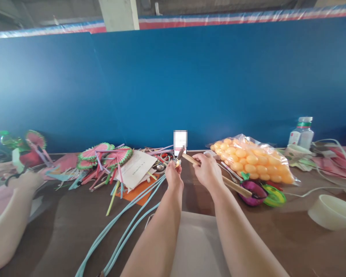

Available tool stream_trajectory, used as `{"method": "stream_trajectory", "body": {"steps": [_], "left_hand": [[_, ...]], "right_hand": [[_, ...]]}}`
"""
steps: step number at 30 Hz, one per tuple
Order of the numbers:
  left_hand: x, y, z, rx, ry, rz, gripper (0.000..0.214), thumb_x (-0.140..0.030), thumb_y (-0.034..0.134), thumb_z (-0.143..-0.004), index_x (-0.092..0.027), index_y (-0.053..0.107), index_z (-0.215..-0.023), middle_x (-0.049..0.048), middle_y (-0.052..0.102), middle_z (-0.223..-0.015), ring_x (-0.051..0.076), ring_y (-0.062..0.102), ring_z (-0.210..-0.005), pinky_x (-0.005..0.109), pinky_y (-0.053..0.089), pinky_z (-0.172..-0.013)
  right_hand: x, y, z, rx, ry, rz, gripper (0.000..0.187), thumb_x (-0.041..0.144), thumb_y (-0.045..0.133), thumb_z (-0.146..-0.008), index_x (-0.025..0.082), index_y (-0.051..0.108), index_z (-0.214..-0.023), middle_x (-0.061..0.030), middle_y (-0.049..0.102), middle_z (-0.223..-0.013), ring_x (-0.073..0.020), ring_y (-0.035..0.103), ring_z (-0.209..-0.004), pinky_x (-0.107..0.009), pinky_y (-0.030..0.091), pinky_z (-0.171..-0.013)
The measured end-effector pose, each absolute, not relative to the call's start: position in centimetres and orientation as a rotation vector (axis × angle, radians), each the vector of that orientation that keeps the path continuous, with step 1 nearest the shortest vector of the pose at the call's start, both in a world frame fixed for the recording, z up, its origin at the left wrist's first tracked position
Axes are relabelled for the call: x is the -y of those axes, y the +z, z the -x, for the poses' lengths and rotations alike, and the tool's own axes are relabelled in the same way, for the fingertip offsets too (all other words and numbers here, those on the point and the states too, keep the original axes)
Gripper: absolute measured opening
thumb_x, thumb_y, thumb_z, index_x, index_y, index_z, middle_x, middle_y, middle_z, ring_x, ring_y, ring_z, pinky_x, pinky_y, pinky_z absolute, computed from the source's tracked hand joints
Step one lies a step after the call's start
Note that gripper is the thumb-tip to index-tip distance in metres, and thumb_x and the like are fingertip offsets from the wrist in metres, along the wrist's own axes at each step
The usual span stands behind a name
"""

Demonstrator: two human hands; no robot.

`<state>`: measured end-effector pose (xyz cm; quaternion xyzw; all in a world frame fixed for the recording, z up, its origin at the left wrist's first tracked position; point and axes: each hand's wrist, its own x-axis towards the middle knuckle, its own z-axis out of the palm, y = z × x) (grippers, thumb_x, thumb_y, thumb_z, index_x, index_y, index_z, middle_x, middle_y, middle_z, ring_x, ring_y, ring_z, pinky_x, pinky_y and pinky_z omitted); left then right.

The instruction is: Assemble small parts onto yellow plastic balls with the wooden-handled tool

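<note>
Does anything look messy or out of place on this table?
Mainly left of centre: watermelon-patterned fans lie jumbled among coloured strips, with a printed sheet askew beside them. No spill is visible.

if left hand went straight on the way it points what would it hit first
Probably the small white upright panel ahead of the left hand, before the blue partition; depth is unclear.

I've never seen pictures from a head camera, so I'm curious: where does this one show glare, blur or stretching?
Head view: a pale sheen at left on the blue panel; highlights on the clear bag; the co-worker's forearm looks soft, the wearer's right hand crisper; the pale round object near the right edge seems stretched; a white rectangle near the middle looks blocky.
</note>
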<state>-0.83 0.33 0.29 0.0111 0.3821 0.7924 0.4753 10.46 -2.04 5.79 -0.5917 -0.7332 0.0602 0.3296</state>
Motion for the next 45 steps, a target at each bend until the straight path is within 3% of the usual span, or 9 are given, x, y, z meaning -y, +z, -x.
{"method": "stream_trajectory", "body": {"steps": [45], "left_hand": [[-0.62, -0.3, 0.98, -1.002, 1.947, -0.143, 0.009, -0.025, 0.06, -0.084, -0.017, 0.057, -0.08, -0.0005, 0.057, -0.071, 0.006, 0.055, -0.058, 0.018, 0.047, -0.061]], "right_hand": [[2.43, 6.06, -10.12, 1.945, 0.154, 1.487, 0.026, 0.016, 0.056, -0.081, 0.027, 0.068, -0.101, -0.0047, 0.061, -0.105, -0.0195, 0.055, -0.094, -0.028, 0.04, -0.071]]}}
